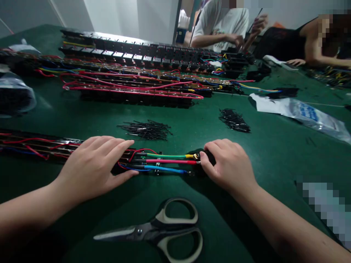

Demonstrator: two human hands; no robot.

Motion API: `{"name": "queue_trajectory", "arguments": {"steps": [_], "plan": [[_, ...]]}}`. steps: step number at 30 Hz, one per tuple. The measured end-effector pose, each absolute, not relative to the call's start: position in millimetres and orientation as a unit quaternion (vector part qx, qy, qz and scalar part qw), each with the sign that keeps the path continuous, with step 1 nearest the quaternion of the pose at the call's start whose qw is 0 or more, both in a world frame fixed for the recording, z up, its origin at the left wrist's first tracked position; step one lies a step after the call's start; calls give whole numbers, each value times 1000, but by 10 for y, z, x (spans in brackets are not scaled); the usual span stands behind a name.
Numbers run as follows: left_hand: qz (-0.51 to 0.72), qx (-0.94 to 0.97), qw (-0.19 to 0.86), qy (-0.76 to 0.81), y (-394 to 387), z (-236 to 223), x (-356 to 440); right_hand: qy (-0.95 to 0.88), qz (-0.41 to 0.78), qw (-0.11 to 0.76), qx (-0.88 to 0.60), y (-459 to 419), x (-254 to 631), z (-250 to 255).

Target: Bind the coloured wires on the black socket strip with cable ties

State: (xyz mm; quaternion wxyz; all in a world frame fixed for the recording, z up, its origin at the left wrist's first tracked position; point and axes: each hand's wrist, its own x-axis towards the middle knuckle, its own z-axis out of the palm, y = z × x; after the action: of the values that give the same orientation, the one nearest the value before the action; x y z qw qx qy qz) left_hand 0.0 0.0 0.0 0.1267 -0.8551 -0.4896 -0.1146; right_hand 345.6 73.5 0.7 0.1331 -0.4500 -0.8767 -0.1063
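My left hand (95, 166) lies over the end of a long black strip (35, 148) fitted with copper-coloured bars and red and blue wires. Its thumb is on the near side and its fingers are on the far side, gripping the strip. A green wire (167, 156), a red wire (170, 161) and a blue wire (164, 169) run rightward from that end. My right hand (230, 162) is closed round a black end piece (210, 157), mostly hidden by the fingers. The green and red wires reach it; the blue wire's metal tip lies just left of the thumb.
Scissors (139, 232) lie in front of me. Beyond my hands are two piles of black cable ties (148, 129) (234, 119). Several wired strips (137, 87) stretch across the table (90, 118). A plastic bag (315, 115) lies right. Two people (219, 25) sit across.
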Motion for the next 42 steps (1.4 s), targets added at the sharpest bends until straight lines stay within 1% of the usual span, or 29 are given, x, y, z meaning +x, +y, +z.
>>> {"name": "queue_trajectory", "arguments": {"steps": [4,7,12,15,17,19,20,23,26,30,38,42], "plan": [[-109,-856,132,-489,30,-14,-39,-881,-110,123,-444,831,3557,18],[-113,-853,121,-495,41,-29,-49,-905,-102,96,-401,939,3668,34],[-133,-854,119,-490,57,-38,-61,-903,-136,91,-398,1042,3789,47],[-159,-856,99,-482,63,-37,-70,-898,-154,128,-392,990,3757,65],[-172,-855,80,-482,59,-36,-69,-892,-172,183,-376,893,3679,85],[-180,-854,66,-484,49,-39,-51,-904,-165,225,-323,763,3564,100],[-181,-853,62,-485,42,-41,-33,-916,-150,232,-292,697,3501,102],[-182,-852,63,-488,23,-49,51,-943,-86,215,-240,553,3335,77],[-180,-857,65,-479,16,-53,127,-948,-50,197,-247,531,3263,25],[-173,-872,70,-452,22,-45,119,-952,-39,161,-255,595,3288,-23],[-161,-862,105,-469,37,-38,44,-941,-47,190,-277,634,3346,-58],[-142,-852,114,-491,60,-22,6,-936,-43,188,-295,686,3389,-64]]}}
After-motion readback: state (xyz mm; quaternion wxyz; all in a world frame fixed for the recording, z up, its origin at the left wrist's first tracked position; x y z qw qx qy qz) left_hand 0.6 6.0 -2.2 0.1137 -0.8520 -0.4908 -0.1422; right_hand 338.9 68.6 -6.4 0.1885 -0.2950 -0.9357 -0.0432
